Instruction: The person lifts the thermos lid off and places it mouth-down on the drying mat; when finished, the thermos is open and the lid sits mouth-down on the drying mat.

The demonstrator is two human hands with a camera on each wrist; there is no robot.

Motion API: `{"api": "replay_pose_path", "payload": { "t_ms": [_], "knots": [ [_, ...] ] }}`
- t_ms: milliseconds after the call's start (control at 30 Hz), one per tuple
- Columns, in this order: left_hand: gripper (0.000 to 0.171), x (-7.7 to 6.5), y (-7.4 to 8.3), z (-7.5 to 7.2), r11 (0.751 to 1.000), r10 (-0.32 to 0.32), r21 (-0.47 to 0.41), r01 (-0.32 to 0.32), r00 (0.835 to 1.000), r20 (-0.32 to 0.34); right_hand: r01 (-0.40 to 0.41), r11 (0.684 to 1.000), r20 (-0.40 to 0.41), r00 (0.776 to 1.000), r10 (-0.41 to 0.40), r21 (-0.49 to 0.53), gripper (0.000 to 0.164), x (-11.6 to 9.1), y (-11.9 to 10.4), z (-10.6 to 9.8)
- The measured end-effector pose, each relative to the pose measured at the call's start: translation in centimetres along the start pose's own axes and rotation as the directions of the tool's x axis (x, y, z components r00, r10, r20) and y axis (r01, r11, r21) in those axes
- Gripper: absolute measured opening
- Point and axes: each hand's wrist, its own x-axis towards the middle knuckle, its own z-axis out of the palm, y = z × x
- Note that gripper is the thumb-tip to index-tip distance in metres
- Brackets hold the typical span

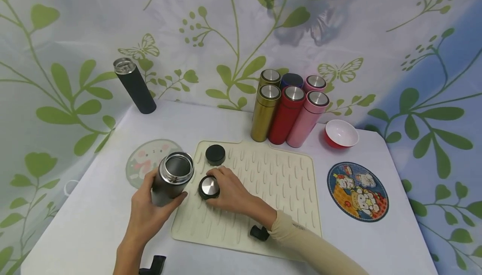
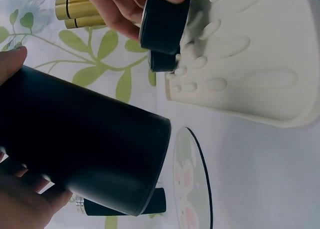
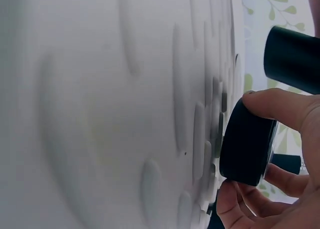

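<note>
My left hand (image 1: 144, 214) grips a black thermos bottle (image 1: 164, 193) around its side. It has no lid on, and its steel mouth faces up; the bottle's base hangs clear of the table in the left wrist view. My right hand (image 1: 233, 191) pinches a round black lid (image 1: 208, 187) with a silver top between thumb and fingers. That lid is close over the left part of a cream ridged mat (image 1: 297, 183), just right of the bottle. A second black lid (image 1: 215, 154) lies on the mat's far left corner, beyond my right fingertips.
Another uncapped black bottle (image 1: 136, 88) stands at the back left. Several capped bottles, among them a gold one (image 1: 263, 118), a red one (image 1: 283, 120) and a pink one (image 1: 306, 122), stand behind the mat. Rightward are a bowl (image 1: 340, 134) and a cartoon coaster (image 1: 357, 191); a pale coaster (image 1: 137, 158) lies left.
</note>
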Motion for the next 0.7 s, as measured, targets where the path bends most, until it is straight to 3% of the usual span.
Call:
{"api": "replay_pose_path", "payload": {
  "t_ms": [267,467,600,700],
  "knots": [
    [0.081,0.1,0.1,-0.1,0.998,-0.047,-0.034,0.046,0.998,-0.028,-0.034,0.997,0.057,0.998,0.038,-0.066,0.07,0.9,-0.1,0.8],
    [0.083,0.7,-0.4,-0.1,0.998,-0.061,-0.036,0.058,0.995,-0.078,-0.055,0.997,0.06,0.997,0.058,-0.059,0.083,-0.1,0.0,-0.5],
    [0.077,1.6,-0.9,-0.7,0.987,-0.156,-0.064,0.149,0.98,-0.122,-0.071,0.995,0.045,0.996,0.074,-0.069,0.081,-1.9,0.2,-2.2],
    [0.079,2.6,-1.5,-1.4,0.962,-0.265,-0.108,0.252,0.954,-0.138,-0.073,0.995,0.016,0.997,0.074,-0.063,0.073,-3.7,0.7,-3.8]
  ]
}}
